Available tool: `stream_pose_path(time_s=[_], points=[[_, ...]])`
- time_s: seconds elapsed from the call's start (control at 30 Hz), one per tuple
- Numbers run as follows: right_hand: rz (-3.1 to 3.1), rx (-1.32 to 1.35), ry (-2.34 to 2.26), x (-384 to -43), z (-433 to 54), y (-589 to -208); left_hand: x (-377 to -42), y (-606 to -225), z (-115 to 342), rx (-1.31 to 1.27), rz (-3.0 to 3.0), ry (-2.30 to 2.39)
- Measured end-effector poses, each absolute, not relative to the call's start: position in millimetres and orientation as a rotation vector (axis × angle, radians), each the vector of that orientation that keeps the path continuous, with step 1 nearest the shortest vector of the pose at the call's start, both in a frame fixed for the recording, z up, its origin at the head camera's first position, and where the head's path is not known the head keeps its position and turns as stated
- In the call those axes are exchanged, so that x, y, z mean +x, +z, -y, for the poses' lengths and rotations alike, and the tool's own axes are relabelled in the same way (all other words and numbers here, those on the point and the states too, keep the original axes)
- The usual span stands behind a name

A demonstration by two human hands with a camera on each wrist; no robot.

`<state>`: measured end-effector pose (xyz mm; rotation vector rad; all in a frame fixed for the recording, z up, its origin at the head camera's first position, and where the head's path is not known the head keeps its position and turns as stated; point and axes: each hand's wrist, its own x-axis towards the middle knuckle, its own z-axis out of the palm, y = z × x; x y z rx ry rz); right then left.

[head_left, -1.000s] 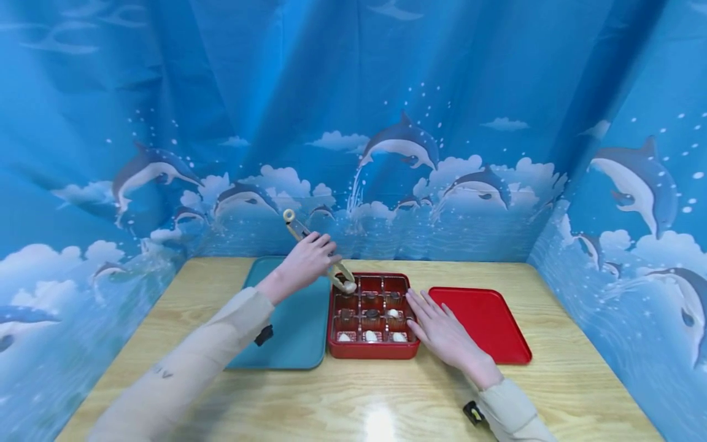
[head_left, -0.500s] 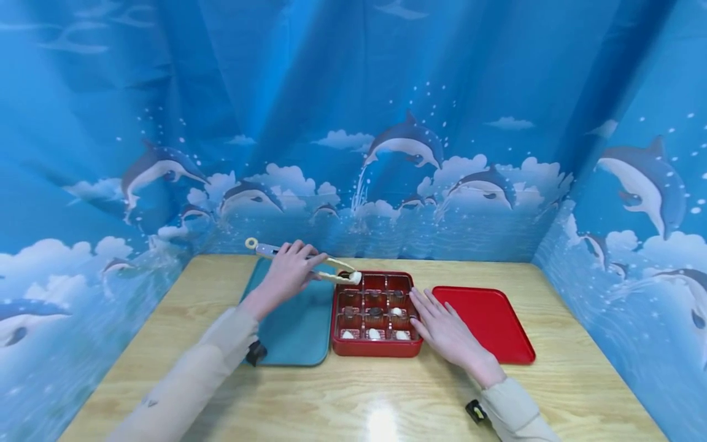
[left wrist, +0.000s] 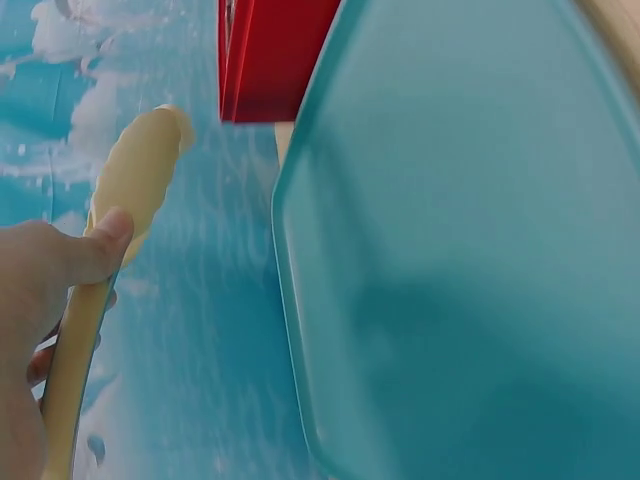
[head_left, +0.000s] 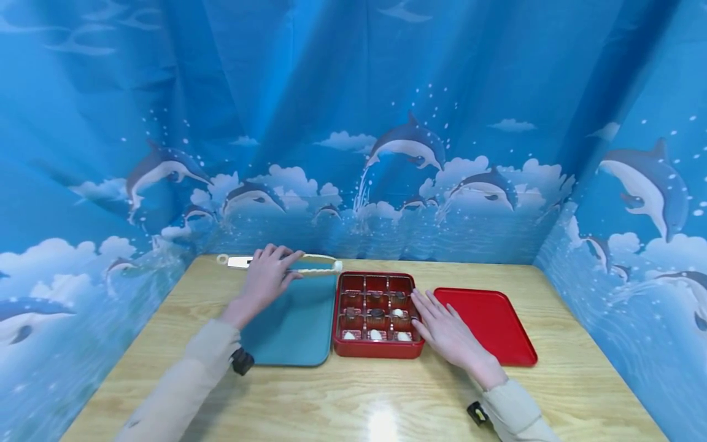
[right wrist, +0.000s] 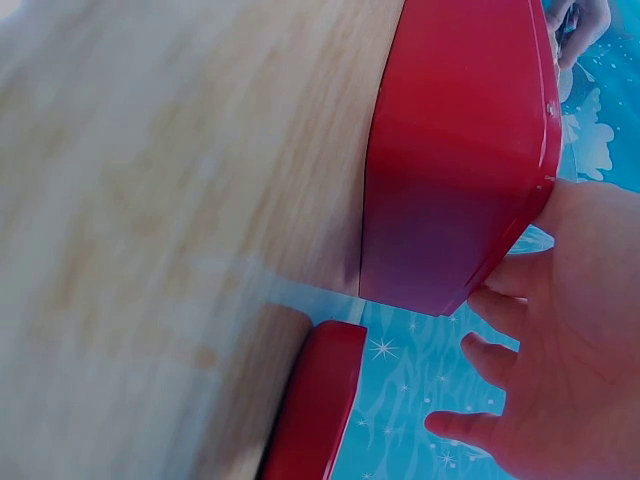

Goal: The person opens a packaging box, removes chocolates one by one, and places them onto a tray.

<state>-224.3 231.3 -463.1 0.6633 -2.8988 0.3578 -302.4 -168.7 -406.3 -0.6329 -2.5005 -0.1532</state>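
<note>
My left hand [head_left: 265, 279] grips a pair of cream-tipped tongs [head_left: 313, 271], held nearly level above the back of the blue tray [head_left: 289, 344]. A small white piece, like a chocolate [head_left: 338, 266], is pinched at the tips, just left of the red box [head_left: 378, 350]. In the left wrist view the thumb presses along one arm of the tongs [left wrist: 135, 180]. Clear dividers split the box into compartments; white pieces [head_left: 376, 335] lie in the front row, dark and white ones [head_left: 377, 313] behind. My right hand [head_left: 450, 334], fingers straight, rests against the box's right side.
A flat red tray or lid [head_left: 494, 325] lies to the right of the box, beside my right hand. The wooden table [head_left: 309, 399] ends at a blue dolphin-print curtain [head_left: 353, 153] at the back and sides.
My left hand has drawn the tongs with the white piece from the box's back left compartment leftward over the blue tray, turning them nearly level. My right hand stays at the box.
</note>
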Motion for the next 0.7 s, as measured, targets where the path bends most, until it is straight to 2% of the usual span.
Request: stream_pose_path(time_s=[0.43,0.7], points=[[2.897,0.656,0.357,-223,-231,-462,-298,-404,240,-0.429,2.528,-0.054],[2.893,0.655,0.361,-224,-230,-463,-305,-407,264,-0.393,2.533,0.108]])
